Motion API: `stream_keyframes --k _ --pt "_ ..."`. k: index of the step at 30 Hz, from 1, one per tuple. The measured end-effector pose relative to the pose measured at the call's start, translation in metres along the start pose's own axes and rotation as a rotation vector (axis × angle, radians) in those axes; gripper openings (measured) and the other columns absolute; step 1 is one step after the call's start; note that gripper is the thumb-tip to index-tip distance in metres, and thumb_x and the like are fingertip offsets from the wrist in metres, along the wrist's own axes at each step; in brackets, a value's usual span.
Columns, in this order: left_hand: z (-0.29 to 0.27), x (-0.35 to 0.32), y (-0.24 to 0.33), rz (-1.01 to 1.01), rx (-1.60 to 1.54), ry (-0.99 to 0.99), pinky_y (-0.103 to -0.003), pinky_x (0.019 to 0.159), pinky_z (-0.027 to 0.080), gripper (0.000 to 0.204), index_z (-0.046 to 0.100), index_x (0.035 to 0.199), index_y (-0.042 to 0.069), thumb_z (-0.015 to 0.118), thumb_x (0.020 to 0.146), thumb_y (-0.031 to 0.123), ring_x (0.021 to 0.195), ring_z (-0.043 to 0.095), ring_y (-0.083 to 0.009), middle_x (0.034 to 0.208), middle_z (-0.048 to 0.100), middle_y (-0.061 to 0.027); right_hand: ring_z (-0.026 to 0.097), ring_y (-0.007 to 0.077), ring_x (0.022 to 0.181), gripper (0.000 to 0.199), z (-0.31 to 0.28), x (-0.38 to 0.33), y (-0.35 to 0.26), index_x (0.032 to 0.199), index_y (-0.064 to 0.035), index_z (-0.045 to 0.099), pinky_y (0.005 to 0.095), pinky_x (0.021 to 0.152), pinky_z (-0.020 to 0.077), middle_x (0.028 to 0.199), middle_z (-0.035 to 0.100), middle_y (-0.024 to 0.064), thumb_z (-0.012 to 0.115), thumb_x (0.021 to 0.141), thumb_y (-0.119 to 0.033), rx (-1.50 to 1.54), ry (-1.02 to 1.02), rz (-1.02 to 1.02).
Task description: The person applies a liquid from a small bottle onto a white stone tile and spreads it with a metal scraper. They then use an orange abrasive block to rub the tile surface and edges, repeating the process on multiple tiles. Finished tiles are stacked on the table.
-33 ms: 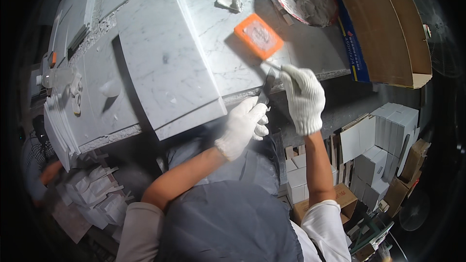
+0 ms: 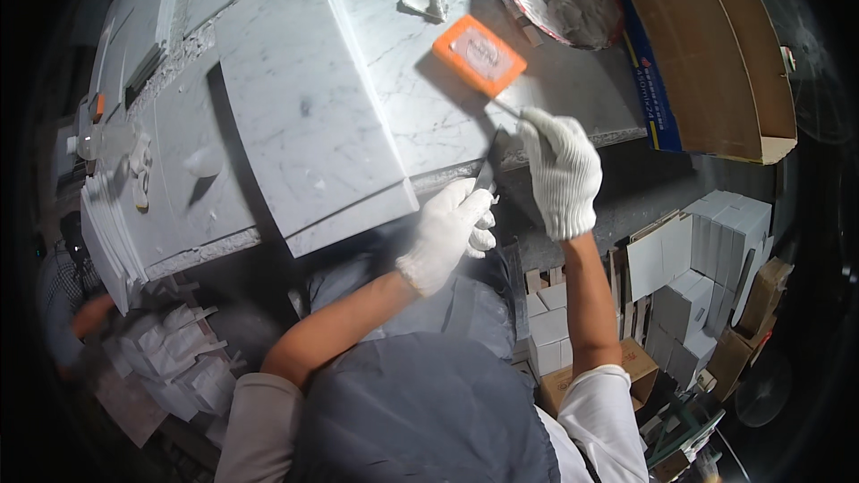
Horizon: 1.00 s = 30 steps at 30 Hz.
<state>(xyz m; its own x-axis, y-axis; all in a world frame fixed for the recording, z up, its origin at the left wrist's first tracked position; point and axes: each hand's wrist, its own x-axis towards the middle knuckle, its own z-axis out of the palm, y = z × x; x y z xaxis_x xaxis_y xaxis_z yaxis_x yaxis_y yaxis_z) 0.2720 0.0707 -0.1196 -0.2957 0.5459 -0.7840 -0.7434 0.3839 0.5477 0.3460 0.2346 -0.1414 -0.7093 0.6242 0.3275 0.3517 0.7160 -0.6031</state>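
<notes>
My left hand (image 2: pixel 449 234), in a white knit glove, is closed around a thin dark blade with a flat tip (image 2: pixel 490 161) just off the table's front edge. My right hand (image 2: pixel 562 174), gloved the same way, pinches a thin metal rod (image 2: pixel 507 108). The rod's far end meets the lower corner of an orange rectangular block (image 2: pixel 480 55) with a pale label on its face. Whether rod and block are joined, I cannot tell. The block is over the marble table top (image 2: pixel 407 121) and casts a shadow on its left.
Large white marble tiles (image 2: pixel 295 98) are stacked left of the block. A red-rimmed bowl of white paste (image 2: pixel 564 0) stands at the back, beside an open cardboard box (image 2: pixel 689 36). White cartons (image 2: pixel 725 233) are piled lower right. Another person's arm (image 2: pixel 89 315) shows at far left.
My right hand has moved slightly up, and the orange block has shifted the same way with the rod. My left hand and its blade stay in place.
</notes>
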Motion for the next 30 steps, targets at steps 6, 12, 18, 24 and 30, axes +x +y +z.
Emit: stream_keyframes --k 6,12,18,24,30 --pt "-0.001 -0.002 0.001 0.021 0.003 0.025 -0.024 0.052 0.049 0.027 0.063 0.112 0.005 0.062 0.102 0.030 0.062 0.062 -0.0096 0.085 0.060 -0.0020 0.063 0.0044 0.072 0.024 -0.005 -0.015 0.009 0.121 -0.0016 0.073 0.0193 0.058 0.0516 0.092 0.070 0.0019 0.071 0.099 -0.013 0.327 -0.101 0.347" --pt "0.003 -0.002 0.004 0.020 -0.032 0.050 -0.022 0.050 0.044 0.024 0.063 0.111 0.004 0.062 0.102 0.026 0.060 0.058 -0.0076 0.083 0.058 -0.0015 0.063 0.0092 0.073 0.040 -0.011 -0.047 -0.010 0.138 -0.0085 0.066 0.0240 0.067 0.0538 0.103 0.072 0.0054 0.064 0.098 -0.003 0.302 -0.299 0.430" --pt "0.008 0.000 0.004 0.036 -0.023 0.088 -0.023 0.046 0.038 0.021 0.063 0.109 0.003 0.061 0.101 0.022 0.057 0.052 -0.0074 0.081 0.054 -0.0019 0.068 0.0185 0.080 0.038 -0.020 -0.030 -0.024 0.133 -0.0080 0.069 0.0299 0.077 0.0545 0.094 0.072 0.0126 0.066 0.095 -0.003 0.234 -0.314 0.297" --pt "0.009 -0.001 0.003 0.050 -0.009 0.093 -0.022 0.046 0.039 0.022 0.063 0.111 0.001 0.059 0.101 0.020 0.057 0.052 -0.0069 0.081 0.054 -0.0016 0.069 0.0242 0.080 0.037 -0.028 -0.030 -0.026 0.132 -0.0097 0.070 0.0341 0.075 0.0542 0.090 0.070 0.0140 0.069 0.095 -0.007 0.087 -0.510 0.212" --pt "0.008 0.000 0.002 0.079 -0.023 0.107 -0.022 0.047 0.043 0.027 0.061 0.116 0.001 0.060 0.100 0.022 0.059 0.055 -0.0073 0.082 0.055 -0.0019 0.069 0.0329 0.084 0.035 -0.024 -0.033 -0.012 0.130 -0.0247 0.069 0.0416 0.076 0.0556 0.093 0.069 0.0139 0.064 0.097 -0.016 0.061 -0.514 0.200"
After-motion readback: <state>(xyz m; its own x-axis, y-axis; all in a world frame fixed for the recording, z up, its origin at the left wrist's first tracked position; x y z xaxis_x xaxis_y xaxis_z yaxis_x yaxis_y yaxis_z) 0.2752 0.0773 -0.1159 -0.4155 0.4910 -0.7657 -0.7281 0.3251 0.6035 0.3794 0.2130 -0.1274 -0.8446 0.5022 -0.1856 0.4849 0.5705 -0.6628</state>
